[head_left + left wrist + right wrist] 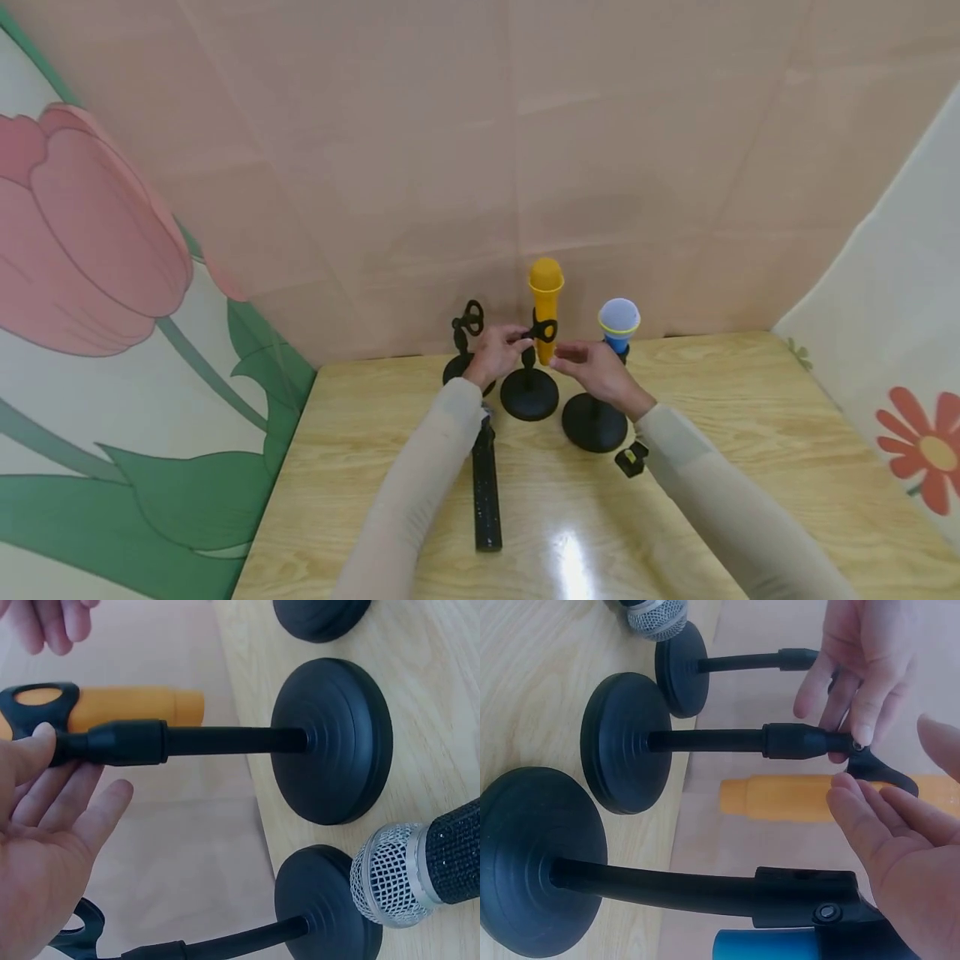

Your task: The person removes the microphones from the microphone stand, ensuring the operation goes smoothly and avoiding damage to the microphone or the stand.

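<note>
Currently | left hand [495,354]: fingers nearly straight, fingertips touching the clip joint of the middle stand [529,392] | right hand [596,371]: spread, just beside the clip, seemingly holding nothing | orange microphone [545,304]: upright in that clip, mid-table [750,433] | black microphone [486,492]: lying flat nearby

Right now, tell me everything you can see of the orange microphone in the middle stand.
The orange microphone looks like smooth matte plastic, with a rounded dome head over a tapering body. It stands upright, head up, held in the black clip of the middle stand, whose round black base sits on the wooden table near the back wall. The left hand touches the stand's stem just below the clip; the right hand is open beside the microphone, not clearly touching it.
</note>
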Tool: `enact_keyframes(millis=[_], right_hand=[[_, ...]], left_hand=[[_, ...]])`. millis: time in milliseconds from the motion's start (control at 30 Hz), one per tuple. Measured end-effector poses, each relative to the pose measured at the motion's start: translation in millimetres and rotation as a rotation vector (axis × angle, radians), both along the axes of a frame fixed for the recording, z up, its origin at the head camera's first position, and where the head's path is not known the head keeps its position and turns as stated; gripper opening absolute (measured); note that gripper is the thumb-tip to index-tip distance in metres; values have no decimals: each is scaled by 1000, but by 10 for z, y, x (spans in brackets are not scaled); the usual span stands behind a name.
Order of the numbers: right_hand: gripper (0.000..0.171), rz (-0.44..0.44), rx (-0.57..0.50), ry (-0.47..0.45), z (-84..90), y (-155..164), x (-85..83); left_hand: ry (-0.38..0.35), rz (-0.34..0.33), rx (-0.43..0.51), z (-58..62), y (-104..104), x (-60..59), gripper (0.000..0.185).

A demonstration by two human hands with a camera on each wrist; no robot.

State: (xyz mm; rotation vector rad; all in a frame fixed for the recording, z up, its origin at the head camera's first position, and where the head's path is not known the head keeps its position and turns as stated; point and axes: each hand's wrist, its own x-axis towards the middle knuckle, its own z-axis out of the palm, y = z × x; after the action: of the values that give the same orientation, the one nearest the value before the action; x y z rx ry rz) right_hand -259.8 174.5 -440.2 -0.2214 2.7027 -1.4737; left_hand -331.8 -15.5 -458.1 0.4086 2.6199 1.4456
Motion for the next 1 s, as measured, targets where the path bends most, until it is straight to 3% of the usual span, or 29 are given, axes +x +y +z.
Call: enact_keyframes(millis=[400,767,1000], right_hand=[[50,-41,-10,81,24,-5,-24],[49,-110,-110,144,38,-80,-40],[48,-137,-130,138,40,-65,-85]], left_hand=[[-28,-90,2,-7,-115,-42,29],[-33,-163,-39,-18,-206,-81,30],[-45,-179,-19,9,-219,-69,30]])
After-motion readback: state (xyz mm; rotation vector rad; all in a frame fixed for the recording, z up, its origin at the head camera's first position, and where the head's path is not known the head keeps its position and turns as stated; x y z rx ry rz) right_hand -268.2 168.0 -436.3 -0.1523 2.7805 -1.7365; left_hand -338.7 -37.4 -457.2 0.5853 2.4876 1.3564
